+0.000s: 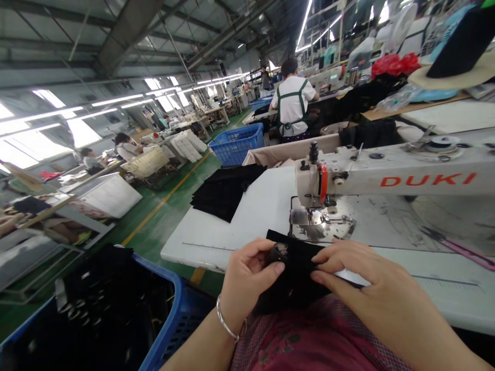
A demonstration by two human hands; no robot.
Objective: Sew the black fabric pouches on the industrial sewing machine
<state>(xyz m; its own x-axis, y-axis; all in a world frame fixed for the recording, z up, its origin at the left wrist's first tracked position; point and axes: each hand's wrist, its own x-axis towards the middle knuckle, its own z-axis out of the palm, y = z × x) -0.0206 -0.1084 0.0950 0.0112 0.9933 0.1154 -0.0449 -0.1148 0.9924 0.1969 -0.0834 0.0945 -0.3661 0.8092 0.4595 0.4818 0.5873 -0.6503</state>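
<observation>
A piece of black fabric [296, 281] hangs over the table's front edge, held between both my hands. My left hand [251, 273], with a silver bangle at the wrist, pinches its left part beside a small dark patch [281, 249] whose kind I cannot make out. My right hand [348, 268] grips the right part between thumb and fingers. Just beyond the fabric is the sewing machine [323, 180] with its metal plate [325, 226]. A stack of black fabric pieces [226, 190] lies on the table's left end.
Pink-handled scissors [464, 248] lie on the white table [216, 242] to the right. A blue basket [181, 304] with dark pieces stands at lower left. Another blue basket [237, 144] and a person in a white shirt [292, 103] are farther ahead, beside a green aisle [170, 201].
</observation>
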